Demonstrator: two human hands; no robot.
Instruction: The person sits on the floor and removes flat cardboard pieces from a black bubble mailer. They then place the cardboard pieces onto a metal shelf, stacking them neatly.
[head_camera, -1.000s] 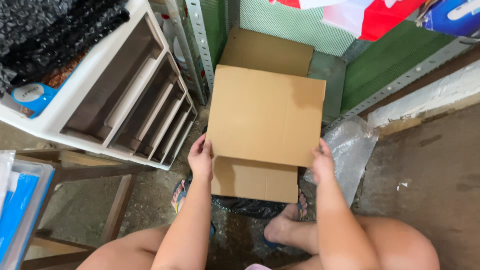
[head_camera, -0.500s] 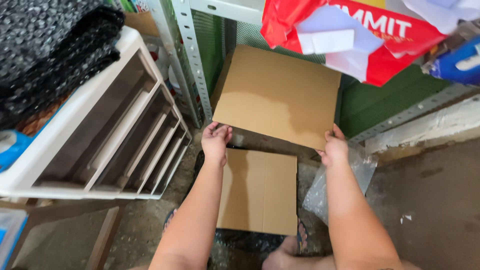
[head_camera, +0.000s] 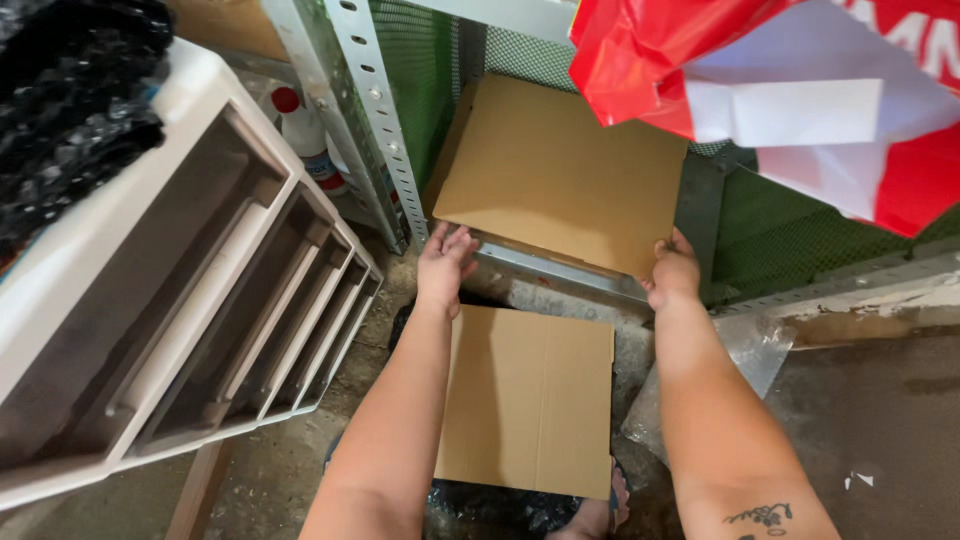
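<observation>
Head view: left hand (head_camera: 445, 262) and right hand (head_camera: 672, 272) pinch the near corners of a flat cardboard sheet (head_camera: 560, 170), tilted against the metal shelf rail (head_camera: 560, 272). Held only by its corners, it could snag the upright (head_camera: 375, 110) and buckle.

Flat, plain brown rectangular cardboard sheet (head_camera: 560, 170), unprinted, tilted with near edge low and far edge leaning back under metal shelving; gripped at the two near corners by left hand (head_camera: 445, 262) and right hand (head_camera: 673, 272). Second flat brown cardboard sheet (head_camera: 528, 398) with vertical crease, lying lower between the forearms.
</observation>
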